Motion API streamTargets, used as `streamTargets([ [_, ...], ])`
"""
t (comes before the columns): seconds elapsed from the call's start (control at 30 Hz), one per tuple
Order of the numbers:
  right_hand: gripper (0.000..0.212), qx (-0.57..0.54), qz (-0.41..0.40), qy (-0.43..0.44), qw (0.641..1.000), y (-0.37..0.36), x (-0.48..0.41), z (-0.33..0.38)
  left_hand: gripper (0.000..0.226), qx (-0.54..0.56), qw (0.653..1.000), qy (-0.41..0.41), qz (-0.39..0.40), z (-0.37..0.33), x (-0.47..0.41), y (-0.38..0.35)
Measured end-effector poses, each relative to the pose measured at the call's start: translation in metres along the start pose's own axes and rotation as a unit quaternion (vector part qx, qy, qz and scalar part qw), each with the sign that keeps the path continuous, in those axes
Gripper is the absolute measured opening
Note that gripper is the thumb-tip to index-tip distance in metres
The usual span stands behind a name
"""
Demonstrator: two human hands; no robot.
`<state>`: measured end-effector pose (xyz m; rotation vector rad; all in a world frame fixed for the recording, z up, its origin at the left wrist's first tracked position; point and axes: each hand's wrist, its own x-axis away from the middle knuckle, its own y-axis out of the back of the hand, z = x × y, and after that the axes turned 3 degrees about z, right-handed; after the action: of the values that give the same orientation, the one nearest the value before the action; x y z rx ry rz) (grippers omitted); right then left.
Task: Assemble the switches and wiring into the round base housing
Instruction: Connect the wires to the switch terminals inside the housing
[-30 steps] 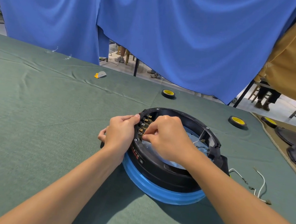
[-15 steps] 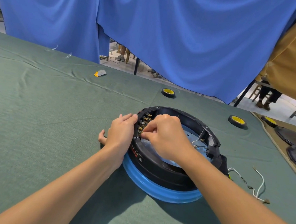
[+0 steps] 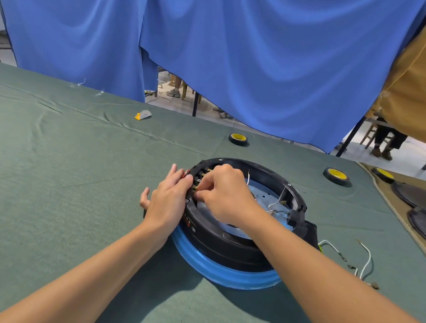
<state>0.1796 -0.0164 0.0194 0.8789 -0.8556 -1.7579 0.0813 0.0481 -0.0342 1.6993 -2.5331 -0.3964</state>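
Green cloth tabletop (image 3: 49, 171). Left hand (image 3: 167, 201) fingers (image 3: 176, 174) now straightened, bracing round black plastic base housing (image 3: 225, 243) at nine o'clock. Right hand (image 3: 225, 193) still pinching brass-tabbed switches (image 3: 201, 173). Seating continues.

Left hand (image 3: 167, 204) touches housing (image 3: 225, 243); right hand (image 3: 225, 193) pinches switch (image 3: 196, 179)

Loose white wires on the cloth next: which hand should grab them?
Right, likely. The white wires lie right of the round housing, on the right hand's side; it only pinches a switch terminal. The left hand braces its opposite wall.
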Motion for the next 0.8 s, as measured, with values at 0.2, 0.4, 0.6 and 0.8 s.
streamTargets([
  [0.2,0.009,-0.037,0.012,-0.026,0.999,0.0,-0.002,0.001,0.038,-0.017,1.0,0.002,0.002,0.0,-0.001,0.0],
  [0.4,0.009,-0.035,0.009,-0.02,0.999,-0.001,-0.002,0.002,0.038,0.005,1.0,0.003,-0.002,-0.002,0.0,0.0],
  [0.6,0.011,0.063,0.038,0.055,0.996,0.023,0.002,-0.008,0.037,-0.011,0.998,-0.002,-0.056,-0.006,0.001,0.002],
  [0.8,0.014,0.138,-0.04,0.042,0.989,0.037,0.01,-0.031,0.029,0.017,0.994,0.009,-0.106,-0.009,0.004,0.002],
])
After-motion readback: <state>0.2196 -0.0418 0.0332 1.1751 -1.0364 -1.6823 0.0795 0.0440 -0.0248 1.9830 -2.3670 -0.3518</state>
